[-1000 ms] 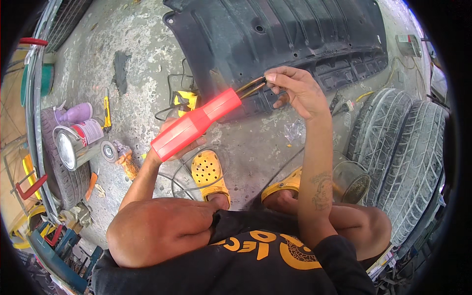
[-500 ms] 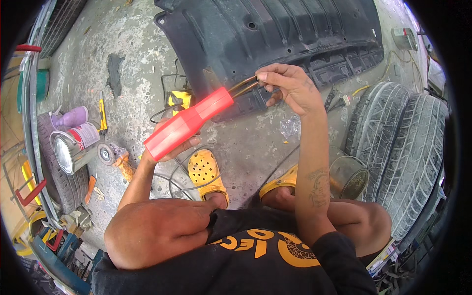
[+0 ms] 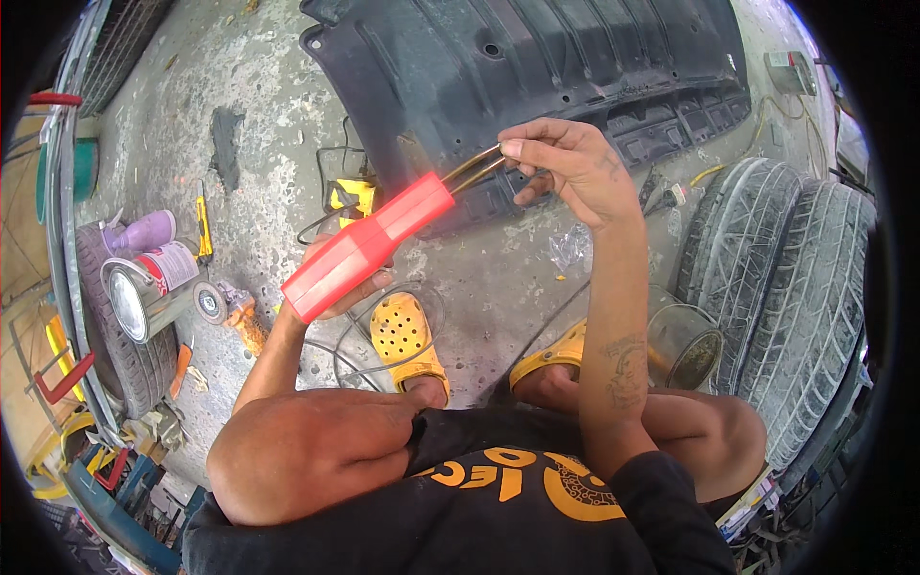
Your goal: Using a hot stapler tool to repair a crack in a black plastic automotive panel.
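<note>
Tool (image 3: 369, 244) — between both hands

The left hand (image 3: 337, 292) is mostly hidden behind the red tool (image 3: 369, 245) (only fingertips show); the black underbody panel (image 3: 537, 67) runs off the far edge.

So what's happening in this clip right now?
A person squats on a concrete floor. The left hand holds a red tool up by its body, while the right hand pinches the thin metal prongs sticking out of its front end. A large black plastic car panel lies ahead, two tyres lie to the right, and cans stand at the left.
</note>
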Demonstrator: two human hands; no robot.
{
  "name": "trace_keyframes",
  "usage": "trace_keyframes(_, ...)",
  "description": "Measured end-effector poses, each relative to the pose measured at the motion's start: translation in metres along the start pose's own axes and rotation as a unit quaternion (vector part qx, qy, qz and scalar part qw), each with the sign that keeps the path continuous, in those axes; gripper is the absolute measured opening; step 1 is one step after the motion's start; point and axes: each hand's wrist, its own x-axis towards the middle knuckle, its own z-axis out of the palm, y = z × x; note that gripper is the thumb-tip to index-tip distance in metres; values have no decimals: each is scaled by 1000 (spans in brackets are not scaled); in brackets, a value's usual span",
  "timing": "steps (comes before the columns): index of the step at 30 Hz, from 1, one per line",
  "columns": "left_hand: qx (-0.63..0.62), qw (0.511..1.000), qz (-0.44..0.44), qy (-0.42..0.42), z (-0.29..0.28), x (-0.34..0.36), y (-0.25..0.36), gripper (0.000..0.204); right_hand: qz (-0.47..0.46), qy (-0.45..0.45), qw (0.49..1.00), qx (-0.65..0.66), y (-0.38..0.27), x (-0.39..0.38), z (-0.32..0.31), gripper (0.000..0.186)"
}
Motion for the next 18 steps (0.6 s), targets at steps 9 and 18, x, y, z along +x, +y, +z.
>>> trace_keyframes(9, 80, 994, 79, -13, -4, -1, -7, 26, -4, -36, 999, -3, 2, 2, -7, 18)
trace_keyframes(18, 10, 999, 13, -29, -9, -14, -19, 24, -22, -67, 998, 1, -1, 1, -3, 17)
